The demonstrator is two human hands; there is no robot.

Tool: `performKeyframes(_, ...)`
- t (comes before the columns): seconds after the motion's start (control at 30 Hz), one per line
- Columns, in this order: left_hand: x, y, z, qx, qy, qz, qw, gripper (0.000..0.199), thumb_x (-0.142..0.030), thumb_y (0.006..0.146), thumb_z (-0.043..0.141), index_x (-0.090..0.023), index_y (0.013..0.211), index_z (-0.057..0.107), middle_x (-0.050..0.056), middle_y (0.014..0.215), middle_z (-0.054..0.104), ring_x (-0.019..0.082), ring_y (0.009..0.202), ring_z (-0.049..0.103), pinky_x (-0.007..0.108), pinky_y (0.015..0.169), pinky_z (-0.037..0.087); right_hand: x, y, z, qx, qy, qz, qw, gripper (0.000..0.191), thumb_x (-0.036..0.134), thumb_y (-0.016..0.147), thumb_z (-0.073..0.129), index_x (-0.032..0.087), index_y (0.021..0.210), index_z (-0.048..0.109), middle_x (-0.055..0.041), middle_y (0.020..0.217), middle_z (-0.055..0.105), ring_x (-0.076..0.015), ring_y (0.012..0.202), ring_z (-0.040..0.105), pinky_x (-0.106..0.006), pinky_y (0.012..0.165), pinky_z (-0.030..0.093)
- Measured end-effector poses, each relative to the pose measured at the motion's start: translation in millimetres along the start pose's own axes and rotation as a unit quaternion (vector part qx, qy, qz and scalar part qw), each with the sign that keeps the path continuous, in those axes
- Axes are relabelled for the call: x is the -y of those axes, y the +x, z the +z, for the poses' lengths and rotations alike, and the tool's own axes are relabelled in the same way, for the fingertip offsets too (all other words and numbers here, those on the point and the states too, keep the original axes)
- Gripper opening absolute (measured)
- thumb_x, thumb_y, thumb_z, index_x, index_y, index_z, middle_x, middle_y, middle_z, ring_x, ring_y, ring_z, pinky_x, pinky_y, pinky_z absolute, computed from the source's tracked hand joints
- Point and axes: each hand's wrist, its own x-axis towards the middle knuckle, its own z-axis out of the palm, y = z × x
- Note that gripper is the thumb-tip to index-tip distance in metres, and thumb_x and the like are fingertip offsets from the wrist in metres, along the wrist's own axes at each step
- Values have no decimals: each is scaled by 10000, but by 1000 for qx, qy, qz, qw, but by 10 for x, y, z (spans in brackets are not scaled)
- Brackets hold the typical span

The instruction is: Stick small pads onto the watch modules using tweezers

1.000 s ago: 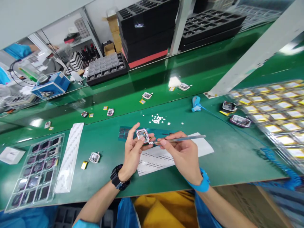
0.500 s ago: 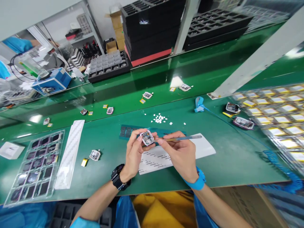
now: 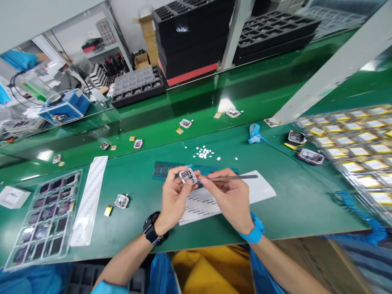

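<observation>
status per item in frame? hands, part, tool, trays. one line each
left hand: shut on the watch module, raised off the bench
right hand: shut on the tweezers
watch module: held, open side up, tilted
tweezers: about level, tip at the module's edge
clear tray: flat on the bench, pockets filled
loose module: lying on the bench, yellow cell beside it
white bits: scattered on the bench
</observation>
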Motion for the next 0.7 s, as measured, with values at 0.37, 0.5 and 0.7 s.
performKeyframes(0.37,29,456,-302,-89,-2,7,996,441,-351,770,799,-239,1084,511,63,1064,741,205,1018,721,358,928,534,-317,651,-97,226,-116,0,967,306,503,814,701,201,806,652,-42,752,738,-221,693,729,-344,651,601)
performKeyframes(0.5,116,499,-346,-77,-55,-64,993,470,-276,740,799,-231,1090,488,51,1003,754,201,952,737,412,981,500,-392,618,-23,243,-124,-10,962,222,431,815,689,213,787,659,-29,747,743,-216,706,729,-330,652,592)
performKeyframes(0.7,155,502,-345,-86,-60,-74,992,451,-232,748,775,-238,1087,478,41,1026,753,182,974,732,395,1007,477,-374,552,-42,260,-130,-20,957,160,369,829,659,219,775,670,-21,766,753,-205,709,733,-319,680,590)
